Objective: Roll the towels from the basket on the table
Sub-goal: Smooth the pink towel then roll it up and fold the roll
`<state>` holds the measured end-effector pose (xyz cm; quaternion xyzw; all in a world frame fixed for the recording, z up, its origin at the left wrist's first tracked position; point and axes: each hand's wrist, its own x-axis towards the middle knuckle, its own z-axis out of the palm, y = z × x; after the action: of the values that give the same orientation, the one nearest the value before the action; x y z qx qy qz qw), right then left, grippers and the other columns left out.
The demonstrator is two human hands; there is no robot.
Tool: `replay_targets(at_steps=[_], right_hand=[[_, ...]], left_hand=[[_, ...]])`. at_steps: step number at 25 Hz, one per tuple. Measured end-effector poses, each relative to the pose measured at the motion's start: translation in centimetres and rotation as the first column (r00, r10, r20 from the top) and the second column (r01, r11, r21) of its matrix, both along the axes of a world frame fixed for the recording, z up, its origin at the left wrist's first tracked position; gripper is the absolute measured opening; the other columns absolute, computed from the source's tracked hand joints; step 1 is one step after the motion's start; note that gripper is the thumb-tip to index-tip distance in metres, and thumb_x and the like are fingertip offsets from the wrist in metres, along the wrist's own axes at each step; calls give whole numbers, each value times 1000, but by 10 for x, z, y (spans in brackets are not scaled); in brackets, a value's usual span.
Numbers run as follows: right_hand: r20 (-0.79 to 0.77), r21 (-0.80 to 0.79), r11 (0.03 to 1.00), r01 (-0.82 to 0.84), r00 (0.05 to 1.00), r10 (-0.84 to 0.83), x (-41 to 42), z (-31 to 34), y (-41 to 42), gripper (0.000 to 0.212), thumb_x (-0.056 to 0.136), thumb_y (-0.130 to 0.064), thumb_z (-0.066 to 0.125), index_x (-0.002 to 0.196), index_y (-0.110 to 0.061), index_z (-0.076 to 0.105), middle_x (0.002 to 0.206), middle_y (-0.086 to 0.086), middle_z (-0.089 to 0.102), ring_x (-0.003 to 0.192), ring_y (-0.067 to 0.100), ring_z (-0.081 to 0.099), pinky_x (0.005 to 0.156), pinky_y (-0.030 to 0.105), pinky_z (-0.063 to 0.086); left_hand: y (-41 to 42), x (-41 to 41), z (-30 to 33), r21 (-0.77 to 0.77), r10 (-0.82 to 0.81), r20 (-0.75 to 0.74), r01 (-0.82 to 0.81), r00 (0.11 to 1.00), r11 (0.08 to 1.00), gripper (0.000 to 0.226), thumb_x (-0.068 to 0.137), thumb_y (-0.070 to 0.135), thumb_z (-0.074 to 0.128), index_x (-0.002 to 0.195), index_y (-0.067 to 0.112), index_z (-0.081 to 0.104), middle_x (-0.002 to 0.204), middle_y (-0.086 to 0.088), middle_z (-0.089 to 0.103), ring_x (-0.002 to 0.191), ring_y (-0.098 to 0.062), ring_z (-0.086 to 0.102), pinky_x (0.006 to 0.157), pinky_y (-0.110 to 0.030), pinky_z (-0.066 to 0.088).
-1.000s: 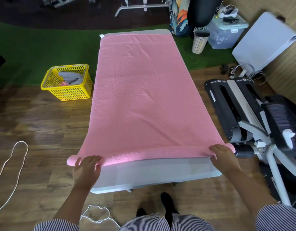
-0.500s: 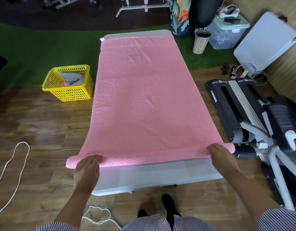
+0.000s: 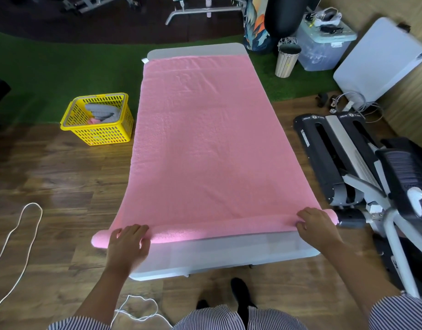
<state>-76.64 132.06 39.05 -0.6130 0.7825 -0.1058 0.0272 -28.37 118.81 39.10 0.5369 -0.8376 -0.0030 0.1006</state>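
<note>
A large pink towel (image 3: 205, 144) lies spread along the grey table (image 3: 229, 256), covering nearly all of it. Its near edge is rolled into a thin roll (image 3: 217, 228) across the table's width. My left hand (image 3: 129, 244) rests on the roll's left end with fingers spread flat. My right hand (image 3: 317, 227) presses on the roll's right end, fingers curled over it. The roll's two tips stick out past the table's sides. A yellow basket (image 3: 98, 120) stands on the floor to the left, holding grey and pink towels.
An exercise machine (image 3: 362, 167) stands close to the table's right side. A slatted bin (image 3: 287, 60), a clear storage box (image 3: 324, 44) and a white folded table (image 3: 381, 60) are at the back right. White cords (image 3: 19, 234) lie on the wooden floor at left.
Both hands have pushed the roll a little farther up the table, and it is slightly thicker. More bare table shows at the near end.
</note>
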Motion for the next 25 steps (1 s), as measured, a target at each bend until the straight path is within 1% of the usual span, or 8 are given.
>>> replay_targets(at_steps=[3, 6, 10, 12, 14, 17, 22, 25], right_hand=[[-7, -24, 1000, 12, 1000, -12, -1, -1, -8, 36, 59, 11, 68, 93, -2, 65, 91, 11, 64, 80, 32, 61, 72, 44, 55], [16, -86, 996, 18, 1000, -17, 6, 0, -5, 40, 53, 19, 69, 88, 0, 68, 86, 14, 67, 76, 35, 63, 70, 45, 56], [24, -22, 1000, 18, 1000, -18, 8, -2, -4, 46, 47, 13, 74, 91, 2, 69, 87, 16, 68, 75, 38, 63, 73, 48, 55], [49, -5, 999, 35, 998, -34, 5, -2, -5, 38, 51, 14, 73, 86, 0, 70, 82, 15, 69, 72, 37, 64, 71, 48, 55], [61, 18, 999, 46, 997, -47, 2, 1, -4, 26, 60, 10, 72, 83, -1, 70, 78, 13, 69, 69, 35, 64, 69, 46, 54], [57, 66, 998, 10, 998, -13, 0, 3, 0, 17, 67, 5, 70, 82, -4, 70, 73, 10, 67, 67, 34, 62, 69, 43, 50], [62, -23, 1000, 6, 998, -5, -3, 4, -6, 23, 68, 8, 68, 89, -2, 66, 86, 12, 64, 78, 33, 61, 71, 44, 54], [131, -36, 996, 86, 988, -80, 0, 3, -5, 14, 73, 11, 64, 81, 0, 68, 79, 12, 65, 71, 35, 61, 65, 43, 53]], left_hand=[[-6, -5, 2, 8, 17, -14, -16, 1000, 1000, 39, 75, 22, 44, 105, 12, 67, 106, -7, 68, 98, -26, 66, 91, -53, 46], [-5, -13, -5, -2, -23, -40, 23, 999, 1000, 36, 76, 20, 44, 98, 9, 71, 99, -8, 71, 93, -26, 68, 89, -54, 48], [-4, -16, -5, 76, 0, -51, 4, 999, 997, 36, 60, 9, 77, 95, 9, 70, 95, -6, 71, 91, -26, 68, 89, -57, 48], [-2, -13, 2, 58, -9, -59, 13, 998, 998, 22, 73, 18, 62, 91, 11, 72, 89, -4, 73, 81, -24, 70, 83, -52, 51], [-1, -10, 6, 49, -16, -70, 20, 997, 999, 32, 79, 28, 46, 86, 12, 73, 82, -2, 73, 72, -22, 69, 76, -48, 54], [-1, -10, 13, 45, -7, -80, 11, 997, 999, 37, 79, 32, 42, 81, 13, 73, 74, 0, 72, 62, -23, 68, 67, -44, 55], [-9, -13, 14, 30, 61, -67, -59, 996, 998, 32, 74, 26, 50, 95, 11, 68, 97, -6, 70, 85, -28, 66, 77, -49, 54], [-4, -17, 13, -9, 19, -104, -20, 994, 1000, 39, 76, 26, 42, 89, 7, 73, 89, -8, 73, 81, -27, 69, 75, -46, 55]])
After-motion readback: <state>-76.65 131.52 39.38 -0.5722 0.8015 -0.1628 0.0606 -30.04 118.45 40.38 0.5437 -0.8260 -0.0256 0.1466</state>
